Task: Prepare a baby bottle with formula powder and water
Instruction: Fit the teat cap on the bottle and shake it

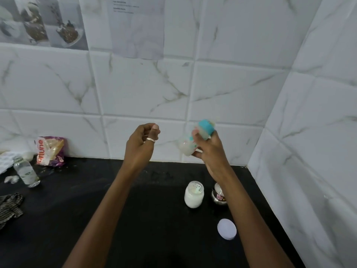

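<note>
Baby bottle [187,147] w/ teal cap is sitting tilted in the R hand [212,151], up in the air above the powder jar [193,196]. Fingers are wrapping round its middle, cap end pointing up & away. It's showing blurred, w/ milky white contents. L hand [140,146] is hovering up-left of the jar, fingers curling into a loose fist & gripping nothing, ring on one finger. Jar is standing open on the black counter [154,209], white powder inside w/ a scoop [197,188] on top. Steel pot [218,197] is sitting just right of the jar. Pale round lid [226,228] is lying nearer the camera, to the jar's right. Far left of the jar: glass bottle [26,172], printed packet [50,150] against the wall, striped cloth [9,207].
</note>
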{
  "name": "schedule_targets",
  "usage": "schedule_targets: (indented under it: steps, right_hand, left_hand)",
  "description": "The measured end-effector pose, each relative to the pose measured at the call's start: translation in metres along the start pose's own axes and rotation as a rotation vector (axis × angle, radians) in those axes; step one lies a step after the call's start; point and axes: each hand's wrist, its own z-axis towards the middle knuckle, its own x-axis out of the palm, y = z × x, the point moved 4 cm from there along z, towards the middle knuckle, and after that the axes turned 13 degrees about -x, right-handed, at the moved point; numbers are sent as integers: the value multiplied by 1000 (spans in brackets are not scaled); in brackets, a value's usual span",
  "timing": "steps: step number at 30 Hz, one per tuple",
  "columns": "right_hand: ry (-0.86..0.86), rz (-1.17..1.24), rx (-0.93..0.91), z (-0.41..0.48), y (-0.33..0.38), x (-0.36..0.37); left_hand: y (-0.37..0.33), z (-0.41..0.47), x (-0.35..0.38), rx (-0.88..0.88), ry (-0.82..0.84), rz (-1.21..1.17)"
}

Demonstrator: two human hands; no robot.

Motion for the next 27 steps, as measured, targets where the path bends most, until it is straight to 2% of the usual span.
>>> schedule_targets:
  steps: [2, 5, 6, 10, 14, 15, 17, 18, 19, 22, 23, 26, 27]
  right_hand:
    - [-80, 42, -22, -7, 3, -8]
    - [164, -137, -1, -24, 0, -9]
    - [190, -137, 4, -28, 1, -10]
    - [-81, 77, 1, -33, 7, -15]
    - [193, -145, 29, -48, 3, -2]
    - [168, -111, 28, -48, 3, -3]
    - [-46, 102, 47, -48, 3, -5]
    - [-110, 135, 46, -49, 2, -4]
    - [-104, 105, 45, -52, 2, 0]
    - [98, -86, 67, -61, -4, 14]
    - [80, -71, 60, -60, -4, 13]
    - [-173, 151, 30, -53, 0, 11]
    - [-169, 143, 22, -53, 0, 15]
  left_hand:
    - [-2, -16, 2, 12, -1, 22]
    - [-2, -35, 4, 7, -16, 44]
    - [-3, -40, 5, 7, -20, 44]
    - [-4, -57, 6, -2, -27, 52]
    - [-6, -59, 5, -7, -29, 41]
    - [-6, -58, 5, -9, -28, 31]
    - [-5, -55, 3, -14, -30, 20]
    - [-4, -54, 2, -17, -27, 16]
    - [-3, -52, 1, -20, -21, 12]
    - [-3, -47, 1, -32, -2, 6]
    - [-3, -45, 1, -32, 2, 7]
    - [-3, -41, -6, -33, 11, 4]
    - [-2, -38, -10, -35, 14, 5]
